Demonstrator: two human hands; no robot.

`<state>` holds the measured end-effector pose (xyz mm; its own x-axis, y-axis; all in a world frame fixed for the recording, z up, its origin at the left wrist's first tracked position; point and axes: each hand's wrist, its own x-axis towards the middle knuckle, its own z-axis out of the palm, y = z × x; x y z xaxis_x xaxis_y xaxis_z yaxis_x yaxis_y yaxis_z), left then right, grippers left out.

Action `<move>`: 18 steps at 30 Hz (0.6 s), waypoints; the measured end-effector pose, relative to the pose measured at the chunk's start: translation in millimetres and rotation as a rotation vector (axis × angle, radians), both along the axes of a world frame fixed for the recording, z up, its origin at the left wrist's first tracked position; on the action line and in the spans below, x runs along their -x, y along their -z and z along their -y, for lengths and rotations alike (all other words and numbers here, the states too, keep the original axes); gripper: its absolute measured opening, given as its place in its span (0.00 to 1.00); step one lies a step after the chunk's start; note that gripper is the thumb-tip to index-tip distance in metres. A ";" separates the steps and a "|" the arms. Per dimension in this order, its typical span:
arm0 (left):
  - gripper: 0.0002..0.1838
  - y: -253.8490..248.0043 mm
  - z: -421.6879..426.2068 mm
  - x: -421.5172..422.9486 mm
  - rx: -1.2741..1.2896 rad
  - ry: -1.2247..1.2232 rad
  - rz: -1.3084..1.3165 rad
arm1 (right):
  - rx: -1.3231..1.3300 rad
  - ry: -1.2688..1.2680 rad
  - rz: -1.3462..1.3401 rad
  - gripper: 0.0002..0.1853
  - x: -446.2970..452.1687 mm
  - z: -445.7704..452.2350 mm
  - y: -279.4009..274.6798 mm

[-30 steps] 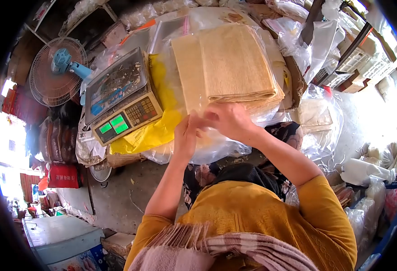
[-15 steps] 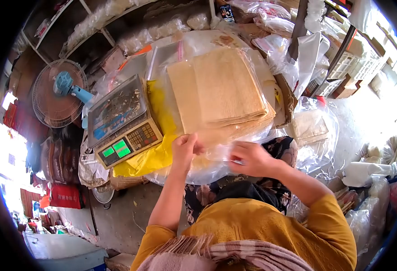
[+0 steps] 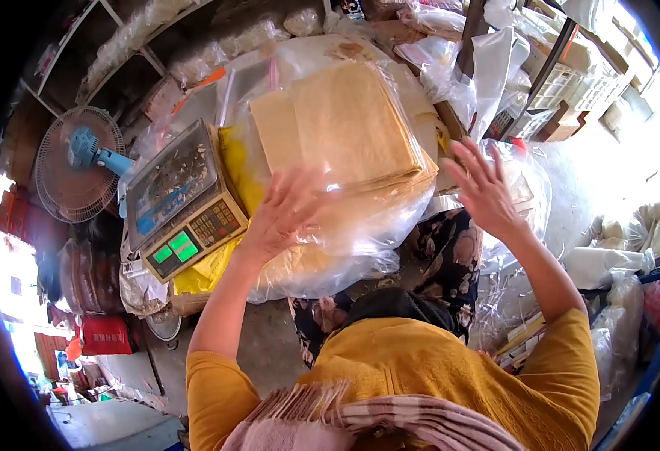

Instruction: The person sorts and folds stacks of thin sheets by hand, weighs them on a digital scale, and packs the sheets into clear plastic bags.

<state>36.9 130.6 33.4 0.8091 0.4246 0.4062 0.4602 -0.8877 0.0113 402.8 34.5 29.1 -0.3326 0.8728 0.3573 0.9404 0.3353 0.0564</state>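
A stack of thin tan sheets [image 3: 352, 124] lies on the table in front of me, with clear plastic [image 3: 367, 225] over and around its front edge. My left hand [image 3: 288, 214] hovers at the near left of the stack, fingers spread and blurred by motion. It holds nothing visible; whether it touches the plastic I cannot tell. My right hand [image 3: 486, 188] is raised beyond the stack's right side, fingers apart and nothing in them. Left of the sheets stands a digital scale [image 3: 194, 229] with lit green displays. A yellow plastic bag [image 3: 228, 255] lies partly under the scale.
A blue fan [image 3: 82, 161] stands left of the table. More tan sheets in clear plastic [image 3: 525, 188] sit at the right. Shelves with bagged goods [image 3: 232, 45] line the back. White rolls and bags [image 3: 608, 267] lie at the far right.
My hands were close together and closed at the stack's front edge. Now they have spread wide apart and opened, the right one moving up and outward. The view has shifted slightly.
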 end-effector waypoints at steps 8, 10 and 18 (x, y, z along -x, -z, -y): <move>0.05 17.7 -9.5 10.4 0.424 -0.093 0.382 | 0.098 -0.314 -0.442 0.06 18.0 -39.7 -8.3; 0.06 25.4 -14.3 0.4 0.796 -0.223 0.708 | 0.273 -0.013 -0.831 0.06 21.5 -49.4 -1.2; 0.15 44.4 -32.0 -27.5 0.880 -0.665 0.767 | 0.359 0.230 -1.199 0.09 31.5 -84.8 25.6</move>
<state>64.4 162.6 -11.0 0.0416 0.9978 0.0517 0.4181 -0.0644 0.9061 371.2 119.3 3.5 0.2049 0.9769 0.0604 0.3771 -0.0218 -0.9259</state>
